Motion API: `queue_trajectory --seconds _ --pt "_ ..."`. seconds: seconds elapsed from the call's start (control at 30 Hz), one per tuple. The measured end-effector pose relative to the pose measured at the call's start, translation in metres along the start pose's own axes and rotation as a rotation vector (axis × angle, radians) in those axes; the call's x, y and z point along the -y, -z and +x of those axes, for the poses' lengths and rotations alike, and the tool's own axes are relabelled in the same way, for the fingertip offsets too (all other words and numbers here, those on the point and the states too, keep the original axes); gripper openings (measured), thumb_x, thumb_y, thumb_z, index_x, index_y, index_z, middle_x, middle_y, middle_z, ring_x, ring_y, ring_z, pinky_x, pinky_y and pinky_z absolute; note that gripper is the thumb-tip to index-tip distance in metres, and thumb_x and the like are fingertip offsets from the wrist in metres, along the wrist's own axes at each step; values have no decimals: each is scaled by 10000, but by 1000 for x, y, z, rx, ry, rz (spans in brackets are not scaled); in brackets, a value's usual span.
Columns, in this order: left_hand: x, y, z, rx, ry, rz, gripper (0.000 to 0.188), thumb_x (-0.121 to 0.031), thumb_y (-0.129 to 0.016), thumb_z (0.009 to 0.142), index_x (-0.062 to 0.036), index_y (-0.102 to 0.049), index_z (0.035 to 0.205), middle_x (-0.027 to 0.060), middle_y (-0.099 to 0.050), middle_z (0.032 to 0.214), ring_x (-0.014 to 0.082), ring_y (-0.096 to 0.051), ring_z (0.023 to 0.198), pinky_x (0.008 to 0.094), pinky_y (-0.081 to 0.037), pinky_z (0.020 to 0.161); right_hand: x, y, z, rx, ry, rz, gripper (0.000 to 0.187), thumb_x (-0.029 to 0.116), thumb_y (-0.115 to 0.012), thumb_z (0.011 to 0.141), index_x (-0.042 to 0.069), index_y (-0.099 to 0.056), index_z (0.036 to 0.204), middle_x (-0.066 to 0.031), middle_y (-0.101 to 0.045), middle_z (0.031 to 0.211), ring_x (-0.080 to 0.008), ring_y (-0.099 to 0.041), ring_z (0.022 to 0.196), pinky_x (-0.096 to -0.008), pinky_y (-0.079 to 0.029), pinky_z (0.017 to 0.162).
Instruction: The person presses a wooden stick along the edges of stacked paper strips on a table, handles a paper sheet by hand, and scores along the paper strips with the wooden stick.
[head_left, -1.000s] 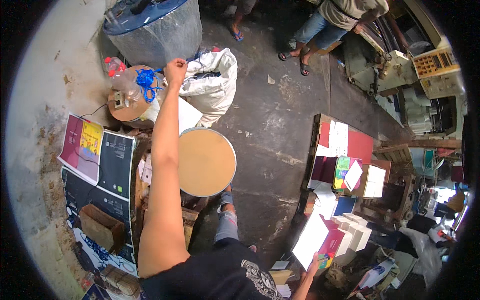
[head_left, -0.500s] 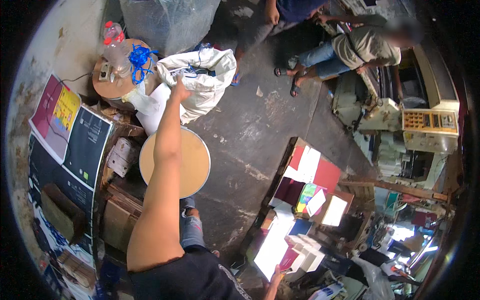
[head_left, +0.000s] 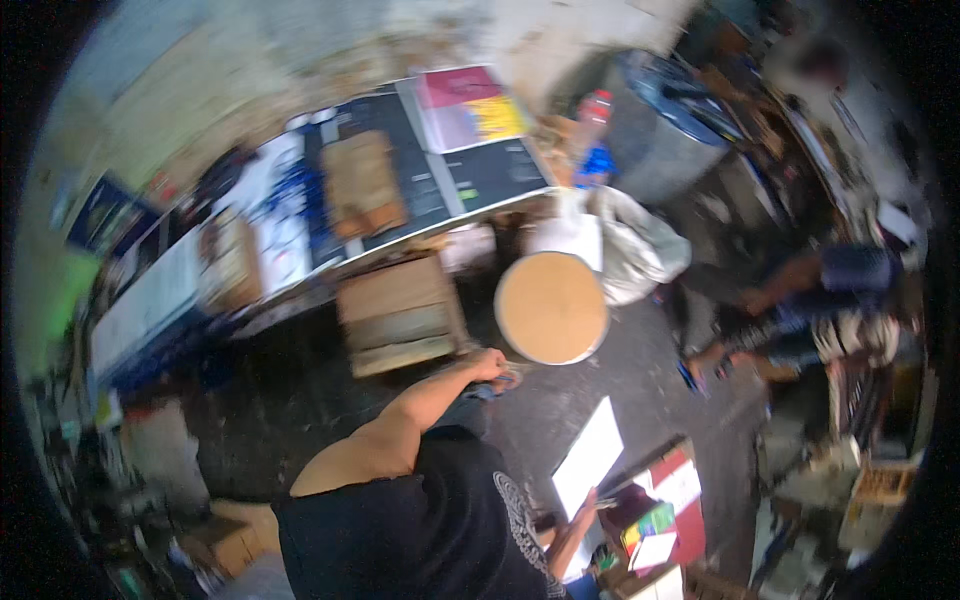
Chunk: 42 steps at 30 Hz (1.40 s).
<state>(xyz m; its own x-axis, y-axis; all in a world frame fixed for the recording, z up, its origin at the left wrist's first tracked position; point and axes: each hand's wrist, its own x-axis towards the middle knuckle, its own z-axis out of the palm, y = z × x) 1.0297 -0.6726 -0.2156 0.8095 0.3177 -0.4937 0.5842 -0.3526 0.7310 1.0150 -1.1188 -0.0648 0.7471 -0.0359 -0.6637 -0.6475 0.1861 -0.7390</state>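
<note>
My left hand is closed, its arm stretched forward, near the round stool with a tan top and pale rim. Blur hides whether its fingers hold anything. My right hand grips the lower end of a flat white sheet, which is tilted and brightly lit. A small slim dark item shows by the right fingers; its kind is unclear. Just right of the sheet, a stack of maroon and white printed pieces lies with a green-yellow piece on it.
Beyond the stool slumps a white sack. A bottle with a red cap and blue strapping stand behind it. A cardboard box sits under the poster-covered table. Another person is at the right.
My view has swung left, bringing the long table into sight. My left hand has left the white sack and drawn back closer to me. The right hand still has the white sheet.
</note>
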Motion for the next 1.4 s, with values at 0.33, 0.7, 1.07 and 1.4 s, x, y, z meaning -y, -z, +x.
queue_trajectory --seconds 0.33,0.7,1.07,1.4 --pt "286 -26 -498 -174 352 -535 548 -489 -600 1019 -134 -594 1436 83 -603 1447 252 -587 1229 435 -492 1027 -91 -163 -10 598 75 -201 488 248 -640 1015 -49 -570 1397 -137 -663 1304 -267 -650 1175 -407 -510 1008" --pt "308 -114 -737 -302 911 -1084 280 -310 -598 999 -131 -715 1180 51 -718 1044 181 -671 950 430 -511 843 -245 -344 18 433 448 -465 428 214 -687 973 -148 -655 1199 -128 -703 1065 -230 -678 903 -385 -550 798" --pt "470 -72 -856 -555 1065 -920 409 -300 -514 1070 -7 -633 1330 132 -690 1258 255 -663 1092 401 -515 873 -343 -401 -61 -155 437 -765 619 491 -547 999 -98 -724 1069 -230 -735 1064 -342 -713 944 -479 -569 826" --pt "538 355 -833 -1350 399 -297 364 -232 -623 1048 -5 -614 1331 139 -683 1260 231 -663 1131 337 -511 985 -398 -360 -334 7 821 -1334 294 279 -633 976 21 -742 1064 -203 -746 910 -352 -709 792 -475 -540 704"
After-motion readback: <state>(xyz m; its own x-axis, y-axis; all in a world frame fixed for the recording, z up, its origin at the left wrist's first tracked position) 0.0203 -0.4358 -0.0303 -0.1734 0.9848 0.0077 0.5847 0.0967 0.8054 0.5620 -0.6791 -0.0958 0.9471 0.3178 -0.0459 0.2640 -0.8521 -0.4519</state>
